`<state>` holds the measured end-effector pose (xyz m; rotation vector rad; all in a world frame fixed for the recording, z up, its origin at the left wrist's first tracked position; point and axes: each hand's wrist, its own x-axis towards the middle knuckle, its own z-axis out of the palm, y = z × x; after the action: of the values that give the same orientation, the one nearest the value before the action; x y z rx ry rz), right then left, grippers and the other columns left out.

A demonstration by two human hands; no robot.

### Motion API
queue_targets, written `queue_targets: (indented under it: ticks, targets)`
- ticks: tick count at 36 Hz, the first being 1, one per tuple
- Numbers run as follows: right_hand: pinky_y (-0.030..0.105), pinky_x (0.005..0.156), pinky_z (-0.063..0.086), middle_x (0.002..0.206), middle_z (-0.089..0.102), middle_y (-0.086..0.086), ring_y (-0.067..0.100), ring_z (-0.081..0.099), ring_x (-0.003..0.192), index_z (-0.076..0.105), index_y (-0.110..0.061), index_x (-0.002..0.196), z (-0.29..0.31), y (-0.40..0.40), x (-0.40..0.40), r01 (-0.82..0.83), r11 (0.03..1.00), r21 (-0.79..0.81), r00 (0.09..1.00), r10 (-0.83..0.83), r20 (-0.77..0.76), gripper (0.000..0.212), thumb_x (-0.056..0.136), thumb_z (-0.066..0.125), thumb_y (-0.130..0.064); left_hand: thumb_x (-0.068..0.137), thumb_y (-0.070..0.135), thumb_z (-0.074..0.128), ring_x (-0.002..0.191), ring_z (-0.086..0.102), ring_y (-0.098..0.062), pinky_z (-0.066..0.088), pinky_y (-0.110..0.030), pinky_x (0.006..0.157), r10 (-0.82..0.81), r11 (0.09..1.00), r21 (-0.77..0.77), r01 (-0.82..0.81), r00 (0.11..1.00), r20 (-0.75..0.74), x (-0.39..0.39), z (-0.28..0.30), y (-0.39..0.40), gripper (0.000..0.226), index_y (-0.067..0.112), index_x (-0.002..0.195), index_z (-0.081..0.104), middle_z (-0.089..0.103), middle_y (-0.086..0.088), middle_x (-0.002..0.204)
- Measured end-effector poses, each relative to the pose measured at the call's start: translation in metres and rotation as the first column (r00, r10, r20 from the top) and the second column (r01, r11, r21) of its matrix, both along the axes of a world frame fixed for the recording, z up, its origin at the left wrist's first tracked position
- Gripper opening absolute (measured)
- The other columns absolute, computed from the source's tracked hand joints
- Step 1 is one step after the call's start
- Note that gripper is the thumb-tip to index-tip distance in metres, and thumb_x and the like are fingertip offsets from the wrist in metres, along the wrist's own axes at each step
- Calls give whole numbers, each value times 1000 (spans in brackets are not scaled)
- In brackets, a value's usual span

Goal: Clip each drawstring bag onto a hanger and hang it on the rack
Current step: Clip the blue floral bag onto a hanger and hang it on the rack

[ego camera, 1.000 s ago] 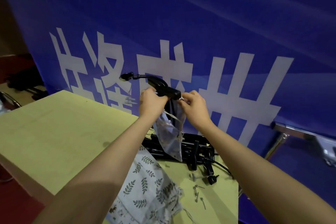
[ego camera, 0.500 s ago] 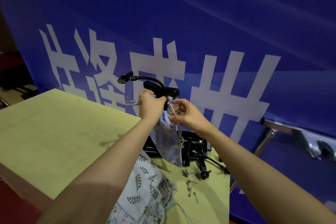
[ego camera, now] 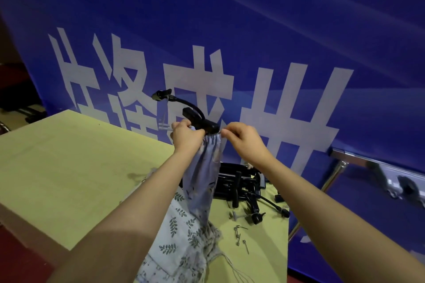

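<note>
Drawstring bag (ego camera: 202,167), spare hangers (ego camera: 239,185) behind (heaped)

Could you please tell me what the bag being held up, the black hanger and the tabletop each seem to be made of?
The pale blue-grey drawstring bag looks like thin woven cloth: it gathers at the top and drapes in soft folds. The black clip hanger looks like moulded matt plastic, though its curved hook may be metal underneath. The yellowish table seems to be unvarnished board, perhaps fibreboard, going by its flat, dull, grainless surface.
</note>
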<state>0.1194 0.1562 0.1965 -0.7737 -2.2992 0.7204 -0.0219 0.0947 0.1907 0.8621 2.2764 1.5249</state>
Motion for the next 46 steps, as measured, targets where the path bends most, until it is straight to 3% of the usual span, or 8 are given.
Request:
queue_targets:
  ticks: [4, 7, 11, 17, 20, 29, 38, 46]
  targets:
    - [35, 72, 49, 91, 60, 13, 21, 56, 78, 58, -2, 92, 0, -7, -6, -22, 996, -86, 996, 14, -90, 25, 100, 45, -23, 87, 4, 48, 63, 48, -20, 37, -14, 47, -114, 993, 44, 111, 989, 96, 4, 0, -5, 14, 2, 74, 55, 49, -17, 88]
    - [48, 82, 51, 91, 60, 21, 34, 58, 85, 53, -1, 91, 0, -9, -9, -30, 983, -182, 991, 6, -135, 29, 100, 43, -26, 93, 11, 47, 87, 57, -23, 41, -22, 66, -209, 977, 64, 201, 966, 150, 5, -4, -6, 20, 1, 99, 62, 56, -17, 111]
    - [49, 77, 49, 86, 55, 26, 20, 48, 73, 52, 3, 89, 3, -13, -9, -4, 987, -164, 983, -26, -180, 29, 100, 44, -23, 94, 15, 49, 85, 55, -24, 38, -26, 60, -199, 979, 64, 193, 972, 121, 10, -7, -11, 24, 0, 107, 63, 62, -15, 100]
    - [43, 76, 51, 81, 58, 17, 16, 52, 72, 55, 1, 90, 7, -13, -8, -2, 993, -120, 981, -22, -194, 26, 100, 45, -21, 85, 22, 63, 83, 41, -18, 28, -16, 63, 30, 996, 82, -22, 994, -101, 18, -11, -19, 35, -2, 107, 48, 46, -13, 114]
    - [47, 77, 50, 80, 56, 21, 18, 50, 71, 54, 2, 88, 3, -13, -9, -3, 993, -122, 979, -22, -203, 28, 100, 46, -21, 83, 8, 62, 90, 52, -28, 44, -32, 67, -5, 986, 157, 50, 961, -275, 25, -5, -28, 40, 11, 114, 36, 37, -11, 122]
    - [55, 76, 53, 80, 60, 22, 36, 57, 75, 59, 1, 86, -2, -9, -16, 33, 981, -192, 969, -78, -234, 29, 98, 49, -23, 89, 15, 54, 108, 43, -27, 40, -33, 64, -110, 971, -227, -72, 708, -698, 20, 3, -37, 33, 18, 121, 48, 39, -7, 119]
    - [47, 72, 53, 73, 59, 14, 20, 55, 69, 62, -3, 82, -4, -6, -24, -26, 971, -237, 973, -30, -229, 28, 98, 50, -22, 85, 25, 56, 127, 31, -21, 28, -34, 104, -302, 953, -180, 243, 802, -516, 11, 5, -28, 39, 16, 123, 54, 51, 0, 127]
    - [32, 65, 46, 67, 56, -1, 9, 52, 64, 63, -12, 83, -3, 1, -20, -73, 984, -163, 983, 44, -178, 24, 99, 49, -23, 93, 30, 51, 113, 50, -23, 32, -33, 94, -428, 903, -250, 348, 760, -488, 5, 9, -24, 35, 18, 125, 56, 62, -5, 114]
